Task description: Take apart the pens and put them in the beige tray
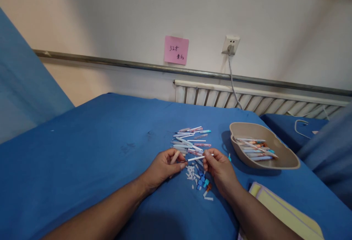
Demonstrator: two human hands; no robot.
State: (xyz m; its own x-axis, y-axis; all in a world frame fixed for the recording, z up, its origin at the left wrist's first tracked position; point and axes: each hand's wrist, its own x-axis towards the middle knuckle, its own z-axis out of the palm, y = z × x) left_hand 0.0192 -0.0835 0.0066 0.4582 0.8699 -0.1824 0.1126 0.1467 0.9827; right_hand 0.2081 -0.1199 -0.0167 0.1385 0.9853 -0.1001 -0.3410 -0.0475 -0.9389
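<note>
My left hand (165, 165) is closed around a pale pen barrel (174, 158), with the thumb and fingertips near the dark tip of a thin white pen refill (196, 158). The refill's other end is pinched in my right hand (221, 168), so it spans the gap between both hands. Behind them lie several loose pen barrels and refills (189, 141) in a spread pile. Just below my fingers are small white pen parts (190, 173) and blue pen parts (201, 182), with an orange piece (209, 187) beside them. Whether the left fingers touch the refill tip is unclear.
A beige basin (288, 159) with several pens (255, 150) inside stands to the right on the blue-covered table (96, 166). Folded yellow cloth (286, 210) lies under my right forearm. At the back are a radiator (214, 95), a rail (123, 62) and a plugged-in cable (231, 75).
</note>
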